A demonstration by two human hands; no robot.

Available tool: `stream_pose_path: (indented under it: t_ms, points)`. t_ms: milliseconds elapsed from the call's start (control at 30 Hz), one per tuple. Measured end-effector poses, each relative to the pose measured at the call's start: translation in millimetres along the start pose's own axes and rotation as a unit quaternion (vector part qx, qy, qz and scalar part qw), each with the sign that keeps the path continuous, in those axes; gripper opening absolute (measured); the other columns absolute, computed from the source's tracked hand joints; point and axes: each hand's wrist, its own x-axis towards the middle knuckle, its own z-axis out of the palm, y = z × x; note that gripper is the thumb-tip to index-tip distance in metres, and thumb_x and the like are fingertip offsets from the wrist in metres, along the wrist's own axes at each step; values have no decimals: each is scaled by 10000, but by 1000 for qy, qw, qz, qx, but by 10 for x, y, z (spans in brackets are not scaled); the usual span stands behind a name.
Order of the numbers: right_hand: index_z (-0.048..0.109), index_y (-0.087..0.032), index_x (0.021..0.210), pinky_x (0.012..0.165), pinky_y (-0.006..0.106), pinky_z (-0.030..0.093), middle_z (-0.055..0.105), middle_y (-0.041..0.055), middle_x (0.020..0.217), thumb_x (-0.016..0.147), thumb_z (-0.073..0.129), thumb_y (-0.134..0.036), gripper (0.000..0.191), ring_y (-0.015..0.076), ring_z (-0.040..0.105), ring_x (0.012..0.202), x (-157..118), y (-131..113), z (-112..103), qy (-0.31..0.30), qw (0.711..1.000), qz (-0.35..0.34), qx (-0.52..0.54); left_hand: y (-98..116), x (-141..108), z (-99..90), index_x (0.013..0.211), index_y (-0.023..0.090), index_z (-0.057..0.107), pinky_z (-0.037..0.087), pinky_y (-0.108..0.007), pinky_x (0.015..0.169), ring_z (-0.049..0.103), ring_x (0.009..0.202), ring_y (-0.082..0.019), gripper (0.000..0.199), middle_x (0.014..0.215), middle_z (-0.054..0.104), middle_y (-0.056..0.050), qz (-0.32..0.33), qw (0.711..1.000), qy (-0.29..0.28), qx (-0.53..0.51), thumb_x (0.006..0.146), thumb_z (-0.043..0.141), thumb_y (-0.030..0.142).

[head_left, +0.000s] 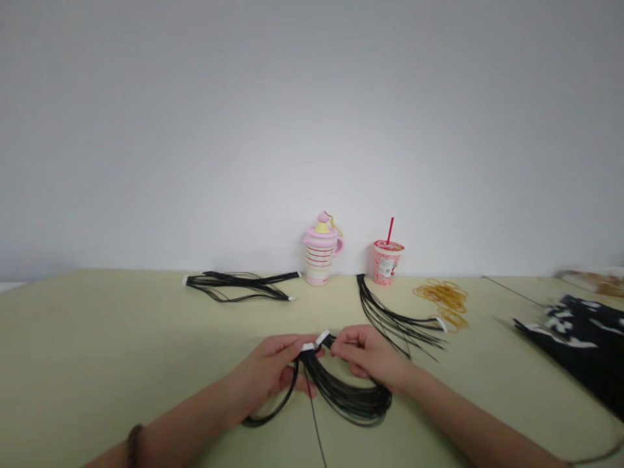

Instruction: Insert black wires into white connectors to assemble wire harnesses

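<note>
L hand [266,372] & R hand [371,356] both closed on a black cord bundle [344,402], grips clamped at its top end, one each side, fingers nearly meeting. Two white tips [314,342] stick up btwn the hands, L one partly under L fingers [297,344]. Below the grips the cords sag in a wide U, held up in front of the person over the bench [97,338]; can't tell if the lowest loop touches it. One thin strand drops straight down out of view, another loop swings out under L hand. Dark band [134,445] on L wrist.

Just right of R hand, a 2nd cord bundle [392,320] lies on the bench, strands fanned toward the hands, white tip [441,324] at its right end. That tip sits right by a loose pile of amber rubber bands [441,300]. Further back on L, a 3rd cord bundle [238,285] lies flat, near the back edge, white tips both ends.

Back edge, against the wall [312,130]: pink-striped tumbler [319,260] w/ pink lid, & pink cup [387,263] w/ red straw [390,229], both upright, apart. Far R, black cloth [580,344] w/ white marks; beyond it, blurred stuff, too unclear to name.
</note>
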Motion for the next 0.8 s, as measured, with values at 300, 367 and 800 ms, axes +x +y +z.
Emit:
stream_pose_path:
  t_ms: [300,367,800]
  points:
    - [563,-158,909,687,271,391,568,63,794,835,435,-279,191,166,515,766,-124,22,105,162,808,-239,-514,-24,21,-112,1021,125,609,481,-288,794,630,819,-170,296,1048,632,-119,-59,989,65,-119,747,590,235]
    - [540,-142,993,756,311,388,539,98,886,828,437,-240,218,194,486,864,-148,16,102,192,771,-270,-543,-45,32,-125,1022,113,595,473,-329,835,627,878,-215,306,1071,620,-135,-61,986,90,-125,741,596,233]
    - [650,-208,837,730,288,378,625,12,767,843,483,-181,169,121,548,732,-281,-175,299,47,816,-403,-411,-83,22,-69,962,88,579,453,-356,879,614,926,-229,230,1080,602,-156,-30,984,79,-159,782,542,227]
